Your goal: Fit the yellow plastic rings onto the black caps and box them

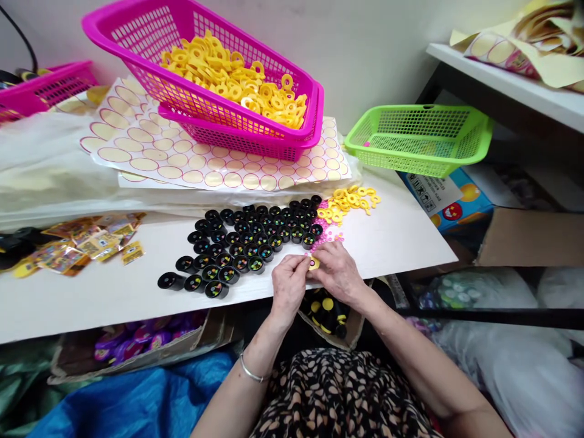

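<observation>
Pinching one small yellow ring (314, 263) between them, the left hand (287, 286) and the right hand (338, 275) meet just above the near edge of the table (114, 292). The fingertips of both hands are closed on the ring. It is held in the air, just in front of the group of black cups (241, 249).

I judge the ring to be very light, of rather stiff and smooth plastic, so it may slip out or jump away if it is squeezed too hard. The best place to hold it is the outer rim, with fingertips on opposite sides. Whether something else is held together with the ring I cannot tell, because the fingers cover it.

The black cups stand close together, open side up, with small coloured bits inside. Behind them on the right lie a loose heap of yellow rings (349, 201) and some tiny pink pieces (326, 234). Farther back, a pink basket (137, 36) full of the same rings rests tilted on sticker sheets (150, 146), and a green basket (410, 159) stands at the right. Foil packets (86, 240) lie at the left.

Below the table edge, black and yellow pieces (327, 313) are partly hidden by the hands. The print on the packets is too small to read.
</observation>
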The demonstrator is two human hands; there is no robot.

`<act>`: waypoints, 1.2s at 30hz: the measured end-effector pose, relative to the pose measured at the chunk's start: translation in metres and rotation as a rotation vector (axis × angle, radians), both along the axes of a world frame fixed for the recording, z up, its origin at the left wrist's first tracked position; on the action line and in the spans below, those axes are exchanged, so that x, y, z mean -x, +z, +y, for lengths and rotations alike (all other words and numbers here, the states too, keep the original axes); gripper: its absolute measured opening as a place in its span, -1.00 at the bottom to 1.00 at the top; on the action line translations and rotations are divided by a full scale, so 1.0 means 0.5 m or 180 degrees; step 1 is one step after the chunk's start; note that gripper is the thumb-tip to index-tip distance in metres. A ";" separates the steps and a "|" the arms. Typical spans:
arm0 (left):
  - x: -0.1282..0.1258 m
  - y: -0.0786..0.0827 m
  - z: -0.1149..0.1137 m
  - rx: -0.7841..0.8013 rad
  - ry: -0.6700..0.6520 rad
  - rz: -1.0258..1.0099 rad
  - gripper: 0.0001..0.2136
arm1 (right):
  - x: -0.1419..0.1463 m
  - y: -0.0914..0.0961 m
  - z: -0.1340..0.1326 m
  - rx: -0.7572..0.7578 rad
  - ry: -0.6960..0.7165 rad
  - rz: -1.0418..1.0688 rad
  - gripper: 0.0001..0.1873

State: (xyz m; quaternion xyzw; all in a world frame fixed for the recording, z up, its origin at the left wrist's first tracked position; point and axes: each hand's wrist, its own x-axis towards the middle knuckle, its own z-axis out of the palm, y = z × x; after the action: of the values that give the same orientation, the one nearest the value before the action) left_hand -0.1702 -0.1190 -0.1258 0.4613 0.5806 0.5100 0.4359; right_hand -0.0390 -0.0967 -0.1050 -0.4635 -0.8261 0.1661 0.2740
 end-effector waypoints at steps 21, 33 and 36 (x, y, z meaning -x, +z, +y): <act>0.006 0.012 0.033 0.0274 -0.0010 0.0051 -0.81 | 0.028 -0.033 -0.014 0.2738 -0.0694 0.3421 -0.67; 0.008 0.000 0.054 0.0462 -0.0095 -0.0085 -0.80 | 0.029 -0.024 0.003 0.3231 -0.0860 0.3654 -0.65; 0.006 -0.009 0.059 0.0311 -0.0106 0.0048 -0.80 | 0.031 -0.028 0.007 0.3241 -0.0987 0.3650 -0.66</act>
State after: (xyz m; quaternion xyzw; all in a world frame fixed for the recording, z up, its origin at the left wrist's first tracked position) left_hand -0.1734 -0.0893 -0.1301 0.4530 0.6003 0.4703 0.4619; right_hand -0.0544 -0.0932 -0.1191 -0.4840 -0.3035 0.6980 0.4317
